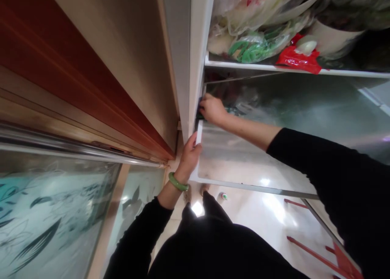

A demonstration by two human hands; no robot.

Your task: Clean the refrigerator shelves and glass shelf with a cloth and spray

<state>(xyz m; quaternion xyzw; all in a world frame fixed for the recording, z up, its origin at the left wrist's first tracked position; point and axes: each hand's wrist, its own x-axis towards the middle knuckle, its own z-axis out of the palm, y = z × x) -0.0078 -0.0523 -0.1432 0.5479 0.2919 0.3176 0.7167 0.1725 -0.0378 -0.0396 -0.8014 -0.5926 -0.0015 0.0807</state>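
Clasping one white-edged clear panel (258, 149) in the left hand (190, 153), long axis crosswise, short end leftward, right hand (213, 110) curled there, its grasp indeterminate, one loaded shelf (258, 67) above

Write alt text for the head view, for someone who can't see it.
A person's left hand, wearing a green bangle, holds the white edge of a clear flat panel; the right hand is at that side, below a white-edged shelf of plastic bags.

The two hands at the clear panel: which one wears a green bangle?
The left hand, which holds the clear panel by its white edge, has the green bangle at its wrist. The right hand, higher in the picture, has a bare wrist.
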